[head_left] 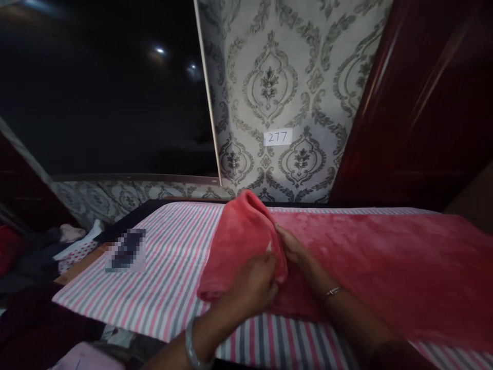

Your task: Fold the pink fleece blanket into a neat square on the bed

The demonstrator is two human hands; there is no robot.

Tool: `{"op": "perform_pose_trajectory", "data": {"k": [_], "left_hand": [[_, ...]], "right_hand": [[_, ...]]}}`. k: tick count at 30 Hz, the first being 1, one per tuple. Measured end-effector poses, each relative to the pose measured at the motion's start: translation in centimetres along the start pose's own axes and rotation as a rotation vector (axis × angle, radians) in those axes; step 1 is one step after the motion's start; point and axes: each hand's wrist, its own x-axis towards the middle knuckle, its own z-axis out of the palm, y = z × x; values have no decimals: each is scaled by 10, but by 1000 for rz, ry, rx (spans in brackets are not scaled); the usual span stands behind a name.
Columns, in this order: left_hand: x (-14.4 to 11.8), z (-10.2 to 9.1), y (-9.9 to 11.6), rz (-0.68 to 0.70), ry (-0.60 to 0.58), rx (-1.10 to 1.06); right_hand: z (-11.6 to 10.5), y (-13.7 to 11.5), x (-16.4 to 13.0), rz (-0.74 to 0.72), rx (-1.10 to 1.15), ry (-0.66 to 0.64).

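A red plush blanket lies spread across the right side of a striped cloth. Its left end is folded over into a raised, layered flap. My left hand, slightly blurred, has its fingers closed on the near face of this flap, beside a small white tag. My right hand grips the flap's right edge, its fingers partly hidden behind the fabric. A bangle circles my left wrist and a thin bracelet my right.
A pixelated, blurred-out item lies on the striped cloth at the left. Behind stand a large dark screen, patterned wallpaper with a paper marked 277, and a dark red glossy panel. Clothes are heaped at the far left.
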Motion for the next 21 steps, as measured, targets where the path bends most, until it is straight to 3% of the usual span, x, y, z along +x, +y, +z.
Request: {"op": "perform_pose_trajectory", "data": {"k": [2, 4, 9, 14, 17, 21], "left_hand": [[-15, 26, 4, 65, -37, 6], [-26, 39, 2, 75, -20, 29], [-21, 30, -3, 34, 54, 87], [-6, 27, 7, 86, 148, 128], [-2, 44, 13, 96, 103, 165], [-5, 80, 16, 90, -6, 219]], "right_hand": [[-5, 2, -1, 52, 56, -8], [-8, 6, -1, 13, 47, 39], [-9, 0, 20, -101, -77, 259], [-19, -29, 46, -167, -127, 320], [-36, -30, 46, -169, -177, 375], [-63, -11, 38, -113, -266, 464]]}}
